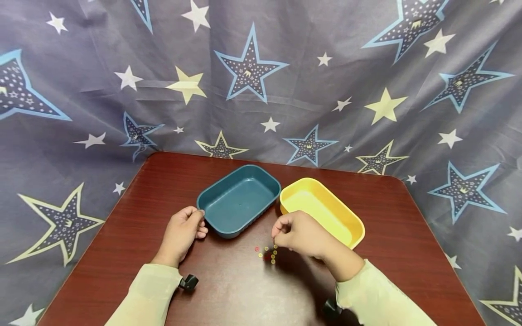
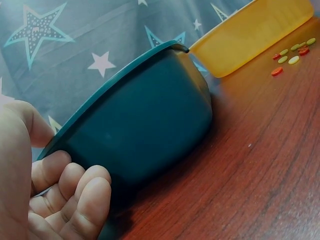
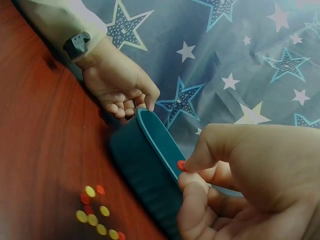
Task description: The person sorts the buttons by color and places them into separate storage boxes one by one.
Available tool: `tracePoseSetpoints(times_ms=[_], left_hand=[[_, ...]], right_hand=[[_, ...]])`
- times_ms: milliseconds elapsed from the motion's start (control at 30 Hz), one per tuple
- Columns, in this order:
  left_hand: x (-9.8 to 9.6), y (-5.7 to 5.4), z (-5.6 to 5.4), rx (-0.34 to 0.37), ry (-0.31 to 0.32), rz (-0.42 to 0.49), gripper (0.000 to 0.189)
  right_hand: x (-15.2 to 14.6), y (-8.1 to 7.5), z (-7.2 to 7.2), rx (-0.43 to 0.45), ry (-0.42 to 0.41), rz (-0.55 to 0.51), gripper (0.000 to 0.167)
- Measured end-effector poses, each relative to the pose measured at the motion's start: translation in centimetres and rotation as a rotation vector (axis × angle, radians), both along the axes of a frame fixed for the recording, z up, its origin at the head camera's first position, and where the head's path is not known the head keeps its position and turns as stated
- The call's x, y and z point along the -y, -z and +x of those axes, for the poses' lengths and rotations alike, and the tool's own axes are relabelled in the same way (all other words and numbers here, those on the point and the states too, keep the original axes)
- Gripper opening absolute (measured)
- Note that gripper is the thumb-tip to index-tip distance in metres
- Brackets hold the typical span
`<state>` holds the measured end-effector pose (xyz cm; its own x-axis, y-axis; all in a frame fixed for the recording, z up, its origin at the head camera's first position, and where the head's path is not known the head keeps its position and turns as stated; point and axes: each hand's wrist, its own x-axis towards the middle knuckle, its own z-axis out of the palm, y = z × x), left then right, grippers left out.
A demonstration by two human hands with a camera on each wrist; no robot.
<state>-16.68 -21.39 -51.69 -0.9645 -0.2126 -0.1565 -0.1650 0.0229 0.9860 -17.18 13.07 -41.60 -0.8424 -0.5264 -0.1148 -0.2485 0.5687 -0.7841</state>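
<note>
My left hand pinches the near left rim of a teal plastic tub, thumb at the lip and the other fingers curled against its outer side. Between the thumb and forefinger of my right hand is a small red button. That hand hovers over the table by the near corner of a yellow tub. Below and left of its fingertips lies a loose group of several red and yellow buttons. Both tubs show bare floors in the head view.
The tubs stand side by side on a reddish-brown wooden table, their near corners angled toward me. A grey curtain with a star print hangs behind and around the table. Black wrist cameras sit at both cuffs.
</note>
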Motion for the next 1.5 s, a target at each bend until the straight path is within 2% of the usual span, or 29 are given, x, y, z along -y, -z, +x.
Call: tracePoseSetpoints(times_ms=[200, 367, 533, 767, 967, 1067, 1233, 1500], left_hand=[[-0.2, -0.1, -0.1, -0.009, 0.006, -0.010, 0.032], [-0.2, 0.2, -0.3, -0.020, 0.007, -0.018, 0.032], [-0.5, 0.4, -0.4, -0.027, 0.007, -0.012, 0.033], [-0.4, 0.5, -0.4, -0.032, 0.008, 0.004, 0.033], [-0.1, 0.3, -0.3, -0.042, -0.005, 0.007, 0.033], [-0.1, 0.2, -0.2, -0.039, -0.004, -0.004, 0.033], [-0.1, 0.2, 0.0, -0.038, -0.005, -0.015, 0.032], [0.0, 0.2, 0.0, -0.042, -0.003, 0.001, 0.032]], right_hand=[[0.6, -1.1, -2.1, 0.067, -0.026, -0.014, 0.008], [1.3, -1.4, -4.0, 0.143, -0.021, -0.040, 0.004], [2.0, -1.5, -5.9, 0.221, 0.009, -0.069, 0.006], [3.5, -1.9, -9.0, 0.246, 0.053, -0.062, 0.008], [5.0, -2.2, -11.4, 0.331, 0.099, -0.080, 0.008], [5.6, -2.2, -12.3, 0.356, 0.101, -0.079, 0.007], [6.6, -2.1, -13.3, 0.347, 0.103, -0.051, 0.007], [7.7, -1.5, -14.1, 0.339, 0.128, 0.013, 0.007]])
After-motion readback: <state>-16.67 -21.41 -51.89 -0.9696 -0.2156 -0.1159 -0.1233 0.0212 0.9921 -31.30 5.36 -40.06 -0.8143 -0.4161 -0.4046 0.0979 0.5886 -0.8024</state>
